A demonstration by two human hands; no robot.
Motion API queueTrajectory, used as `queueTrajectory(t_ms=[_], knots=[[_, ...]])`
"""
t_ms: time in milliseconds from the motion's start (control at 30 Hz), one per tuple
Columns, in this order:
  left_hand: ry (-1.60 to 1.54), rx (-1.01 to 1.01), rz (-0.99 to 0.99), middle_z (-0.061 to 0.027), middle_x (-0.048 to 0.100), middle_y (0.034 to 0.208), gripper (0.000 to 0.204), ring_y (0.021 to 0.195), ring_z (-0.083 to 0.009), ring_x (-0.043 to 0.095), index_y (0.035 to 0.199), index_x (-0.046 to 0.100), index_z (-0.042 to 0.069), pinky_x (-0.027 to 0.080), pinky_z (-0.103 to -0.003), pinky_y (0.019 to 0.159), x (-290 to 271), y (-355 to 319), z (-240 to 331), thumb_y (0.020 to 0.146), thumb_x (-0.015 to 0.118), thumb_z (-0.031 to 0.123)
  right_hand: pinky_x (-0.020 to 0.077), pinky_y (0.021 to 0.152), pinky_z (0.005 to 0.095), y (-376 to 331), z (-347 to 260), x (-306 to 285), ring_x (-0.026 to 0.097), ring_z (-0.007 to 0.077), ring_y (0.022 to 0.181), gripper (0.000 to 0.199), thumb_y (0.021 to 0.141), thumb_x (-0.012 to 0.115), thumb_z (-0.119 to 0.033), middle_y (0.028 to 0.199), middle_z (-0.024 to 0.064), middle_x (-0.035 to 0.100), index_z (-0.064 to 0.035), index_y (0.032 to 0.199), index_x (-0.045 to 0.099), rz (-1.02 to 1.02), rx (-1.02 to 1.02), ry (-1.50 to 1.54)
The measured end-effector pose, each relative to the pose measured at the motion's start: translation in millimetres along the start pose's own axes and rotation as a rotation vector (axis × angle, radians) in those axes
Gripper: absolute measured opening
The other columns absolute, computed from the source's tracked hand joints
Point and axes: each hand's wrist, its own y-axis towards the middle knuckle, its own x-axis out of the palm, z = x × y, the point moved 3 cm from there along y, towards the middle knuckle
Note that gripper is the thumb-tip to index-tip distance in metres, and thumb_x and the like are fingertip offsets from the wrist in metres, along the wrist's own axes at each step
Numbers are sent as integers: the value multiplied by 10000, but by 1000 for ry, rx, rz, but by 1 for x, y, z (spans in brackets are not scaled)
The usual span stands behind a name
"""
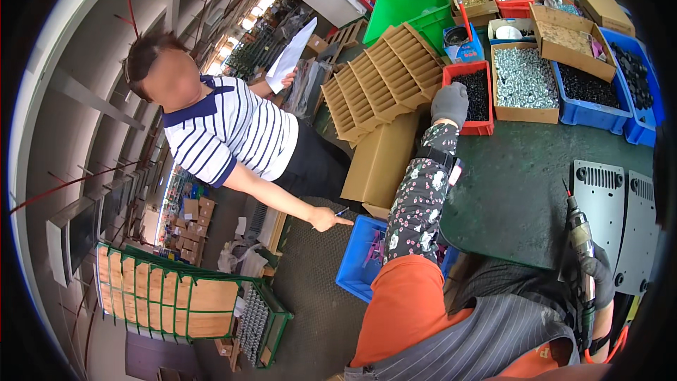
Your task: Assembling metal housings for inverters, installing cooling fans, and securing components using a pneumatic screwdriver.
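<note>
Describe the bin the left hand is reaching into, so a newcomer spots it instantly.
Start at the dark green worktable and find the row of parts bins along its far edge. The gloved left hand rests on the small red plastic bin of black screws, leftmost there, beside a cardboard box of silver screws.

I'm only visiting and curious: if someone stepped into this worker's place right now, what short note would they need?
Left hand: gloved, reaching into the red bin of black screws.
Right hand: gloved, grip closed on the screwdriver, tip up.
Grey panels lie on the green table beside the right hand.
Done: cannot tell whether any screws are in.
Left: pick up a screw, likely drive it into a panel.
</note>
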Motion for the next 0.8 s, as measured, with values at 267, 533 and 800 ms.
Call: queueTrajectory(t_ms=[267,533,800], knots=[[-877,-275,-138,-4,579,684,186,524,-100,517,990,685,56,432,-265,492,15,15,-20,936,604,215,434,446,234,-1,3,3,555,134,493,666,627,693,-415,659,66,596,39,1096,567,76,-51,28],[-1933,-507,-396,-33,644,901,183,672,-85,581,1094,634,41,508,-189,571,5,-23,17,957,525,95,433,455,230,-3,-3,1,564,138,517,693,631,675,-410,691,90,610,66,1121,557,12,-24,-47],[-1788,-222,-908,23,496,790,241,576,-36,388,1119,588,23,327,-177,455,41,-167,111,987,556,222,467,679,239,-9,-14,-5,577,119,779,486,717,702,-168,922,64,617,23,1144,571,-225,-27,-70]])
